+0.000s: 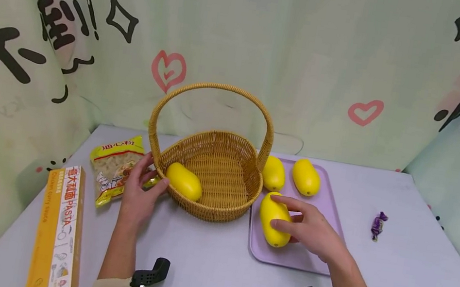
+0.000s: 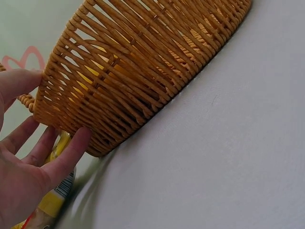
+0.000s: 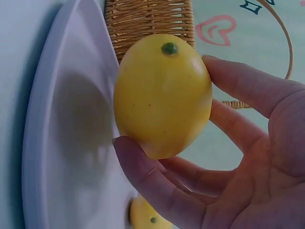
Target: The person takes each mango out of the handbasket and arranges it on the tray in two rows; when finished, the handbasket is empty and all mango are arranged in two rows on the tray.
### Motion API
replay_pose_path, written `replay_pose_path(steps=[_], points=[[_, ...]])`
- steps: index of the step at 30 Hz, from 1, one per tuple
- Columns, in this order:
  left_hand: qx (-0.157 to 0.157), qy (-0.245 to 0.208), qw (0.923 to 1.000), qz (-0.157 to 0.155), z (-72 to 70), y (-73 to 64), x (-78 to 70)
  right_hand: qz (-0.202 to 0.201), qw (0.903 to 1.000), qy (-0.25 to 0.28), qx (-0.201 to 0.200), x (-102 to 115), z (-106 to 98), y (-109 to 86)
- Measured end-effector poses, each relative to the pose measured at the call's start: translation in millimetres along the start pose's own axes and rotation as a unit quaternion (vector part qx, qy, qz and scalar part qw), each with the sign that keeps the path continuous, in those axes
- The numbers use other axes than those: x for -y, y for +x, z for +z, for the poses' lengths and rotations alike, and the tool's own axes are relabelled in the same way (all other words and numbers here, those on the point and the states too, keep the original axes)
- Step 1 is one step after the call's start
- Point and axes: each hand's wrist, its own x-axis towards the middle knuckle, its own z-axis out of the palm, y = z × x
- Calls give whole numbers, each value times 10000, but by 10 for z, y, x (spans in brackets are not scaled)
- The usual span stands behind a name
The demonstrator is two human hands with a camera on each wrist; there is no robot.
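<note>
The yellow oval fruit with a green tip (image 1: 276, 214) is in the right hand (image 1: 315, 229), fingers and thumb gripping its sides, just above the lilac rectangular tray (image 1: 326, 196). Its skin looks smooth, so an even, gentle squeeze should serve, kept clear of the brown wicker basket (image 1: 230, 217). The left hand (image 1: 138, 197) touches that basket with extended fingers; steady, light pressure seems best. The left fingertips are partly hidden overhead; the yellow printed plastic bag (image 1: 113, 171) is partly covered.
</note>
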Motion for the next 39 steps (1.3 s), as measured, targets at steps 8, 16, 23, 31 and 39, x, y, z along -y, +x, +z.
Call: replay_pose_path(steps=[8,16,23,31,39], points=[[44,-11,10000,88,-17,40,-25,94,9995,-218,-204,-3,54,51],[99,43,9999,102,-35,74,-71,205,9984,-425,-312,-35,160,96],[45,115,9999,-53,-37,27,-74,342,9979,-464,-312,-54,166,92],[22,118,9999,-125,-40,6,-65,468,9978,-372,-296,-35,161,59],[4,34,9999,-136,-16,-7,-33,518,9962,-626,-328,44,97,-11]])
